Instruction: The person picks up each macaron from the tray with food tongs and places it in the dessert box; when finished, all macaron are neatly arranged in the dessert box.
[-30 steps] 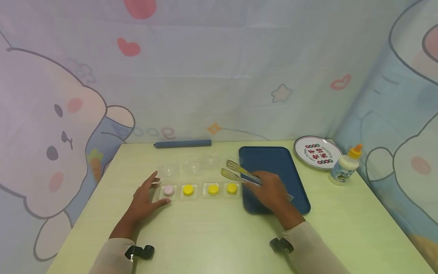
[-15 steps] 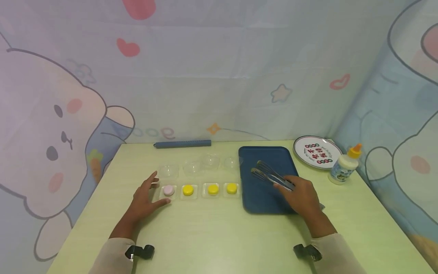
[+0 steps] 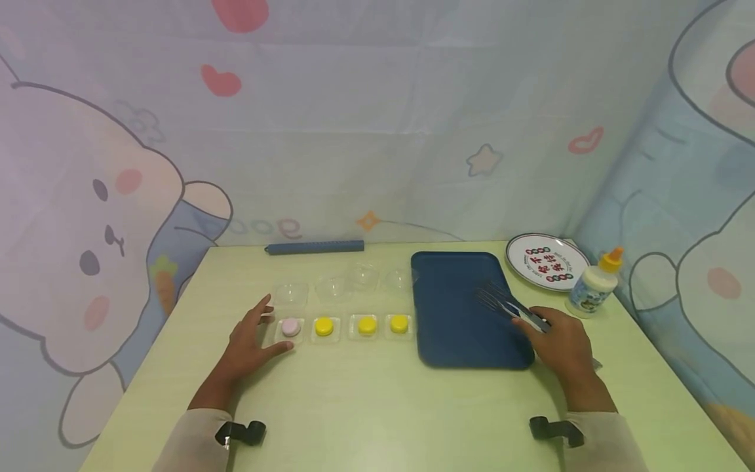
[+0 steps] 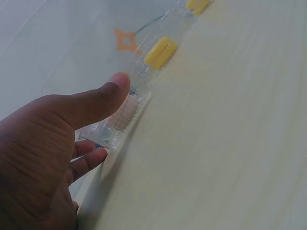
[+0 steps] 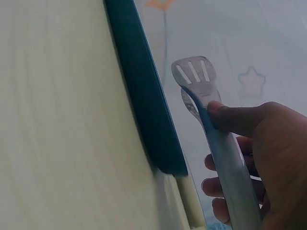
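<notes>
Gripping right hand (image 3: 560,341): slotted tongs (image 5: 231,165) over blue tray (image 3: 460,328)
Left hand (image 3: 244,344): spread wide beside pink macaron (image 3: 291,327), left of tray
Plate (image 3: 569,259): head view only

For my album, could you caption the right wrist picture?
A right hand grips slotted metal tongs near a blue tray.

A creased, cartoon-printed cloth backdrop (image 3: 366,157) stands behind the pale table (image 3: 377,413).

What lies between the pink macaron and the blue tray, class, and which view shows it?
Three yellow macarons, each on a clear base, sit in a row between the pink macaron and blue tray; the head view shows this.
</notes>
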Action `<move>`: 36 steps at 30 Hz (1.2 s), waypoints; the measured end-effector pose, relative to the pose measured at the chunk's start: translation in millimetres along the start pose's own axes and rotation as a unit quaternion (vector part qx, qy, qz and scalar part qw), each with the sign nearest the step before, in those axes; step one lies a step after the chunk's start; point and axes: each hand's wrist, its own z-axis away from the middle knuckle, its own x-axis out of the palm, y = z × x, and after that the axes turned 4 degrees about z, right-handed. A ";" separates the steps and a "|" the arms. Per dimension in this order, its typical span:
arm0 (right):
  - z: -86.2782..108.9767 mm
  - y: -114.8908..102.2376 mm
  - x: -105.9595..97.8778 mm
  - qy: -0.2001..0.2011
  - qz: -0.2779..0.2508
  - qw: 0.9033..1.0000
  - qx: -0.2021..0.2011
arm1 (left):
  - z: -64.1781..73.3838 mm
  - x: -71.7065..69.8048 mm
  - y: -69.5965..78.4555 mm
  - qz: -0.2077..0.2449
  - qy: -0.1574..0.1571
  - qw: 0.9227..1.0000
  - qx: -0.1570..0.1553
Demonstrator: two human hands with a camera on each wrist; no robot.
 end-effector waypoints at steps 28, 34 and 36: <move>18.5 86.9 -45.0 -0.026 -0.023 0.993 0.109 | -2.1 1.5 -2.1 -0.001 -0.004 1.000 -0.002; 19.9 93.6 -45.4 -0.056 -0.044 0.989 0.129 | -1.5 1.9 -1.8 0.001 -0.012 1.000 -0.012; 20.1 95.5 -44.2 -0.059 -0.040 0.988 0.134 | -2.0 1.5 -2.1 -0.001 -0.010 1.000 -0.010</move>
